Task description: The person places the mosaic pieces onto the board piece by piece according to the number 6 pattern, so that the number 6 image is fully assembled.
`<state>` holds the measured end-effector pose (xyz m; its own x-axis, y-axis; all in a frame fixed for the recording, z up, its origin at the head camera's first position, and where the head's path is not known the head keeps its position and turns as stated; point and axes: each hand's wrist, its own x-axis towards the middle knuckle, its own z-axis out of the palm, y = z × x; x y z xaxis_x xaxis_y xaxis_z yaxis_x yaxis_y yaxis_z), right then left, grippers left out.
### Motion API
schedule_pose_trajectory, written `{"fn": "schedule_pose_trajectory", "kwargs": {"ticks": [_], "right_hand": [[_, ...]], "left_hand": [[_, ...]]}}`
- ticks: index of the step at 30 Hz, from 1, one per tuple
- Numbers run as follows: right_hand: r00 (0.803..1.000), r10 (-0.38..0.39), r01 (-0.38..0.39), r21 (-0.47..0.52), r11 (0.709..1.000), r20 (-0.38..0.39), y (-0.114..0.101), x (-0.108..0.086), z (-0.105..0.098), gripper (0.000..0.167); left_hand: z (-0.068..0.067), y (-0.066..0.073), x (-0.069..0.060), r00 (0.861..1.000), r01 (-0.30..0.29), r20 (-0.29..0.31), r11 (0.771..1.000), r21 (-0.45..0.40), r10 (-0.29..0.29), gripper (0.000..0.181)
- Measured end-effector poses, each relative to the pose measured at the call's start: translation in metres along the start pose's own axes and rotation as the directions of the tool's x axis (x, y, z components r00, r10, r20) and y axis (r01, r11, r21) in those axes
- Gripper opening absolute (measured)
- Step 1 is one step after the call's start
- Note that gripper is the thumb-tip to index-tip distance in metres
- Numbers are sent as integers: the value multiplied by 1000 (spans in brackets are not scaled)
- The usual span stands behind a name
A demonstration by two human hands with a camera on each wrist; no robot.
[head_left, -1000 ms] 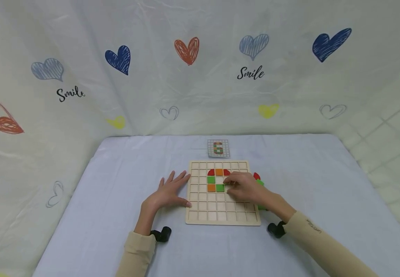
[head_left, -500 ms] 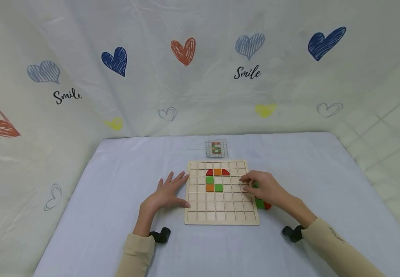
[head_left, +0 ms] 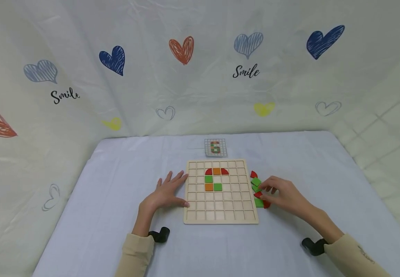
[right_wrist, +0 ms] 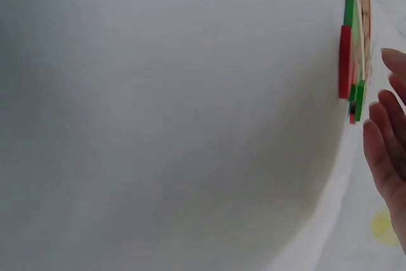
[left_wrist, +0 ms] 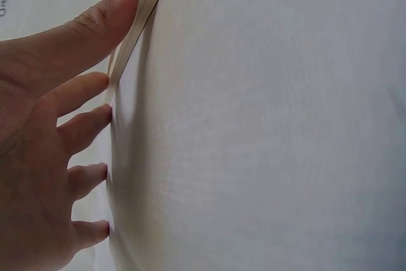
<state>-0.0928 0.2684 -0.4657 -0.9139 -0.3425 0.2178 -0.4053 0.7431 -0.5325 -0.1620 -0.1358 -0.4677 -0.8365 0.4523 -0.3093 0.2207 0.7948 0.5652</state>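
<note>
Where the tiles lie loose, the index finger and thumb of the right hand [head_left: 283,194] are parted and bent just over them, with nothing visible gripped between the tips; the forefinger is nearest a green tile [head_left: 256,181], the thumb nearest a red tile [head_left: 258,195]; whether either tip touches is hard to tell from the head view, though the wrist view shows the fingers apart from the pieces. The left hand [head_left: 165,194] lies spread and grasps nothing, its thumb and forefinger against the left edge of the wooden board [head_left: 220,216], apparently to steady it.

The loose pieces, red and green, sit in a short, partly overlapping row beside the board's right edge; on the grid, a red, an orange and a second red piece form a bar, a green square [head_left: 208,179] sits under its left end, and an orange square [head_left: 209,187] below that has a green one to its right. Beyond the far edge, a card [head_left: 215,147] bears a figure in the same colours, reaching further down its grid.

The step in hand seems to be choosing the next tile; the move probably calls for a fine pinch on one piece, without dragging its neighbours, then a lift over the rim into a matching cell.
</note>
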Motion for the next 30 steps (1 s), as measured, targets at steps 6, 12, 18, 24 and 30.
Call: {"fn": "schedule_pose_trajectory", "kwargs": {"ticks": [6,12,18,24,30], "right_hand": [[999,2,-1,-6,1000,35,4,-13,-4,27],[998,24,-24,-9,1000,63,5,-18,-6,28],[990,79,-78,-13,997,118,7,-18,-3,26],[986,94,-92,-21,996,136,8,-18,0,25],[984,102,-100,-24,995,146,6,-17,-1,25]], "left_hand": [[-1,0,-1,1000,2,-1,1000,-8,-2,103],[-2,-1,-2,1000,4,-6,1000,-4,-4,103],[1,-3,-1,1000,6,-6,1000,-5,-6,103],[4,-6,4,1000,18,3,1000,5,-18,105],[4,-5,3,1000,19,7,1000,15,-19,105]]}}
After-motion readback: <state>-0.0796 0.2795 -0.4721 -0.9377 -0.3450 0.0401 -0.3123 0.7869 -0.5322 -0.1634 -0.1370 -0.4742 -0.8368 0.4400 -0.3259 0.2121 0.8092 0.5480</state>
